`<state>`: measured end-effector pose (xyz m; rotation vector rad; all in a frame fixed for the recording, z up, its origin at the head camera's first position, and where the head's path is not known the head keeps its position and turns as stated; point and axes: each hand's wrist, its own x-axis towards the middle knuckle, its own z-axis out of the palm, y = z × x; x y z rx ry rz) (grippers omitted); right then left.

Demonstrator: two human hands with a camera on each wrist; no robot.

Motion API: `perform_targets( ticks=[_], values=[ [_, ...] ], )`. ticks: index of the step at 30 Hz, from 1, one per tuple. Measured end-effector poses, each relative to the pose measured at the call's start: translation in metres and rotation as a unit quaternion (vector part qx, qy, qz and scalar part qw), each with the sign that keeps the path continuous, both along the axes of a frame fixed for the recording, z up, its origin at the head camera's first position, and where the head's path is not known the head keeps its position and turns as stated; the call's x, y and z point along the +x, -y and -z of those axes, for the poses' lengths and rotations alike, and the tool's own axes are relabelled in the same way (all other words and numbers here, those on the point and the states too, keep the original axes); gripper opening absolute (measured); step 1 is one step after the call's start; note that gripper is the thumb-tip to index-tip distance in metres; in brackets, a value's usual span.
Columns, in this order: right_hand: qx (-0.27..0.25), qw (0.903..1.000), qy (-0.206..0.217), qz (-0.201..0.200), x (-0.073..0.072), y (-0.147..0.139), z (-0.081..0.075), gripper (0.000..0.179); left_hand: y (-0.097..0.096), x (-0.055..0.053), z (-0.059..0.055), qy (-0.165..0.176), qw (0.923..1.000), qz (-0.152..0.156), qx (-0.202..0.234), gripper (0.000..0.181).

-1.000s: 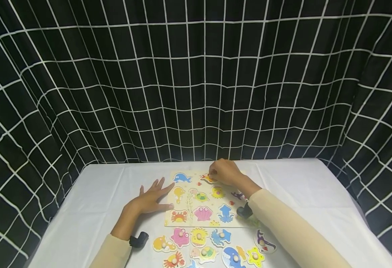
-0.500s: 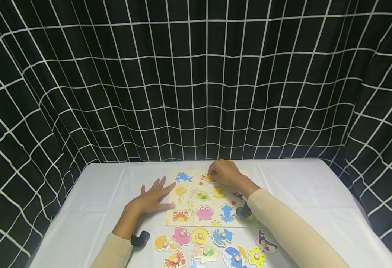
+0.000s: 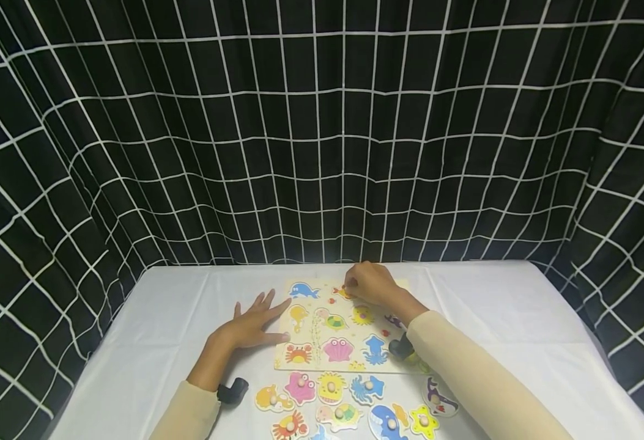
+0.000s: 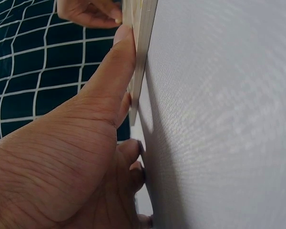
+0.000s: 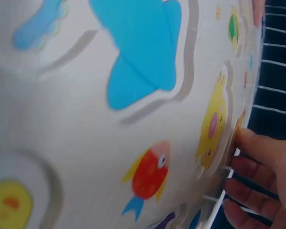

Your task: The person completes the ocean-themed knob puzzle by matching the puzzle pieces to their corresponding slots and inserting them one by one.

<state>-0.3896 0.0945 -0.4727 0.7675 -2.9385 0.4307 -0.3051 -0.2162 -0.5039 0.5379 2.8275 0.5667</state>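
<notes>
A wooden puzzle board (image 3: 322, 365) printed with sea animals lies on the table. My right hand (image 3: 370, 283) is at its far side, thumb and fingers pinching an orange-and-red puzzle piece (image 3: 341, 293) over the top row; the fingers hide much of it. In the right wrist view, that hand (image 5: 264, 176) reaches the board's far edge. My left hand (image 3: 251, 327) rests at the board's left edge with fingers spread. Its thumb (image 4: 112, 67) touches the board's edge (image 4: 142, 52) in the left wrist view.
Loose knobbed pieces lie in front of the board, among them a crab (image 3: 290, 426), a turtle (image 3: 339, 417), a blue whale (image 3: 386, 423) and a yellow star (image 3: 423, 421). White cloth covers the table (image 3: 151, 342). A black gridded curtain (image 3: 322, 153) hangs behind.
The orange-and-red piece now looks flatter against the board, showing less pale rim. Both hands keep nearly the same places. The head view has shifted slightly.
</notes>
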Motion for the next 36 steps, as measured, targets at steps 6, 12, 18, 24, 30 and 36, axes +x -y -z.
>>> perform_targets(
  ticks=[6,12,18,24,30,36],
  values=[
    [-0.010,0.9998,0.004,0.018,0.005,-0.003,0.000,0.011,-0.003,0.000,-0.001,0.004,1.0000,0.007,0.002,0.086],
    [-0.015,0.9997,0.010,0.016,0.005,-0.002,-0.002,0.015,-0.002,-0.002,0.000,0.005,0.9999,0.006,-0.006,0.086],
    [-0.017,0.9994,-0.031,0.005,0.014,-0.007,-0.009,0.025,0.000,-0.001,-0.002,0.009,1.0000,0.002,-0.003,0.087],
    [-0.030,0.9971,-0.070,-0.002,0.036,-0.021,-0.022,0.023,-0.002,0.002,-0.006,0.011,0.9999,-0.001,0.004,0.087],
    [-0.014,0.9949,-0.099,-0.017,0.066,-0.031,-0.031,0.021,-0.002,0.002,-0.006,0.014,0.9999,0.000,-0.002,0.088],
    [-0.037,0.9945,-0.095,-0.023,0.100,-0.035,-0.037,0.020,-0.002,0.003,-0.002,0.013,0.9999,-0.002,-0.006,0.087]
  ],
)
